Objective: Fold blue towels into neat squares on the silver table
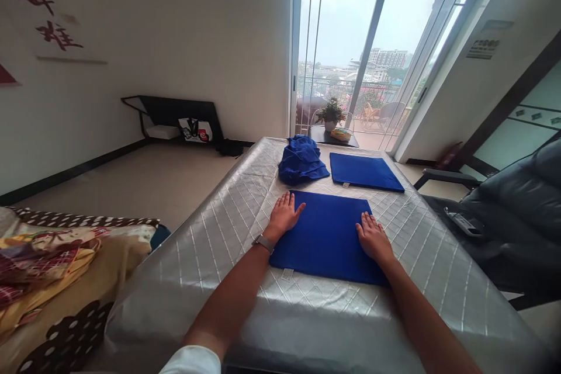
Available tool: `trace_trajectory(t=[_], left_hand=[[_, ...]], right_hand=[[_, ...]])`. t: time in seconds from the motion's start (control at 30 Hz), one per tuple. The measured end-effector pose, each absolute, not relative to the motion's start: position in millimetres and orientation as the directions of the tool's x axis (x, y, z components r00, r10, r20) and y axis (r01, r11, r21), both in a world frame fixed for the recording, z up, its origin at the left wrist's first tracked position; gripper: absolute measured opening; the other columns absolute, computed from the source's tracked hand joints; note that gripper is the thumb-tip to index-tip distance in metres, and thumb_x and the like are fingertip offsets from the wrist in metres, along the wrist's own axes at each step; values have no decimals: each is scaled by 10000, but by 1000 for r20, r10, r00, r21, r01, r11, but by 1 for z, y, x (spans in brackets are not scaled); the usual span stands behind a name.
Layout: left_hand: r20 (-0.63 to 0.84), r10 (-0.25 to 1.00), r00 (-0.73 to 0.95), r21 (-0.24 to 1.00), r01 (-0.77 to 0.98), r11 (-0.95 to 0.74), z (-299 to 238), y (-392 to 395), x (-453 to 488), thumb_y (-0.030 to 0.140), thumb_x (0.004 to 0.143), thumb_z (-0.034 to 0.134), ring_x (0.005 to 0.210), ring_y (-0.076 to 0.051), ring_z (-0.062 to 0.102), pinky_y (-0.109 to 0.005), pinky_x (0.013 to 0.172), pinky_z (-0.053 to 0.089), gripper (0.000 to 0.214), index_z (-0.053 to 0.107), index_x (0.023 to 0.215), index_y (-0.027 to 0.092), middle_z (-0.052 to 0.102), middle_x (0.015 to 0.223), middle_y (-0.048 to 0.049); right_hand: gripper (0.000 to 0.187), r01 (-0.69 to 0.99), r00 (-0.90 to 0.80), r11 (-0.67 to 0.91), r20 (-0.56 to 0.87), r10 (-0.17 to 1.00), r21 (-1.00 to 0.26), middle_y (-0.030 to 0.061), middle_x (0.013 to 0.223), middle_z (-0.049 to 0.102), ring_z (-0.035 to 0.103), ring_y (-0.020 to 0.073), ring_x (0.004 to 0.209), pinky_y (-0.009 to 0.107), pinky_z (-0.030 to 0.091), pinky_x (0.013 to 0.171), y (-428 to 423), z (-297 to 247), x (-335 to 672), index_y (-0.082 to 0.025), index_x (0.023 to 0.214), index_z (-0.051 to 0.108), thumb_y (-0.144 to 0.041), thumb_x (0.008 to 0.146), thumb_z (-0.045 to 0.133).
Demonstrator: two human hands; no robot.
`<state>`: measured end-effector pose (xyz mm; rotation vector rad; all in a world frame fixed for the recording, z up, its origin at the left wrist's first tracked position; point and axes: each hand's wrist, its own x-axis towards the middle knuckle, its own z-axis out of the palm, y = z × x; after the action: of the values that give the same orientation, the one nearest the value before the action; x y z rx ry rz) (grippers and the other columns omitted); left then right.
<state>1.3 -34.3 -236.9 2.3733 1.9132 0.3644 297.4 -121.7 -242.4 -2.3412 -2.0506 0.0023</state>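
Near blue folded cloth [326, 236] lies flat on silver table cover [210, 239], in front of crumpled blue cloth [302, 160] & 2nd flat blue piece [366, 172]. L hand [284, 213] on its far-L corner, R hand [374, 235] on R edge: both palms down, fingers straight, nothing gripped. Prob light, soft, not fragile; cover looks slick, so may slide. Folds prob flop if pinched 1-sided; best hold: opp. edges, all layers, w/ support underneath.

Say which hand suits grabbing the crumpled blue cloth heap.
Likely the left hand, nearer the heap, on the left edge of the rectangular blue cloth; the right hand lies at its right edge.
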Motion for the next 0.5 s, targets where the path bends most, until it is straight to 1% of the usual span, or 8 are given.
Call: trace_trajectory(t=[0.1, 0.2, 0.3, 0.37, 0.43, 0.5], left_hand=[[200, 951, 238, 195, 941, -276, -230, -44, 9, 634, 999, 60, 1513, -272, 208, -397, 1242, 156, 857, 301, 1541, 17, 261, 1620, -181], [222, 900, 374, 205, 885, -418, -225, -63, 32, 617, 1007, 48, 1505, -255, 235, -384, 1237, 183, 840, 339, 1527, 25, 292, 1610, -173], [226, 784, 579, 204, 759, -619, -221, -84, 74, 624, 1009, 50, 1501, -231, 249, -367, 1234, 187, 837, 362, 1518, 36, 320, 1600, -166], [230, 698, 678, 198, 670, -716, -221, -94, 107, 626, 1011, 61, 1502, -219, 246, -354, 1235, 175, 828, 360, 1521, 46, 325, 1598, -163], [218, 661, 718, 209, 628, -750, -221, -98, 138, 611, 1017, 51, 1501, -210, 249, -352, 1232, 178, 808, 345, 1532, 62, 325, 1599, -154], [192, 683, 705, 230, 644, -730, -223, -97, 163, 595, 1020, 35, 1500, -214, 253, -370, 1227, 197, 789, 337, 1540, 85, 323, 1601, -142]], right_hand=[[651, 991, 131, -130, 24, 991, -37, 83, 1645, 211, 166, 216, 1518, 409, 149, 1223, -121, -242, 297, -73, 1577, 232, -393, 1016, 149], [645, 990, 134, -132, 39, 990, -55, 82, 1644, 209, 168, 211, 1517, 408, 147, 1222, -119, -242, 296, -80, 1575, 244, -389, 1016, 155], [637, 990, 134, -131, 51, 990, -59, 86, 1640, 223, 176, 214, 1515, 404, 144, 1222, -120, -242, 295, -74, 1571, 254, -379, 1018, 166], [631, 991, 128, -125, 50, 991, -54, 89, 1641, 224, 177, 216, 1515, 405, 151, 1221, -122, -241, 295, -74, 1570, 256, -368, 1019, 172], [617, 993, 115, -113, 44, 992, -45, 87, 1646, 206, 167, 214, 1517, 404, 160, 1219, -124, -240, 295, -86, 1574, 252, -338, 1014, 186], [609, 995, 94, -93, 36, 995, -32, 82, 1652, 183, 146, 208, 1522, 400, 162, 1219, -126, -239, 297, -100, 1578, 244, -295, 1002, 208]])
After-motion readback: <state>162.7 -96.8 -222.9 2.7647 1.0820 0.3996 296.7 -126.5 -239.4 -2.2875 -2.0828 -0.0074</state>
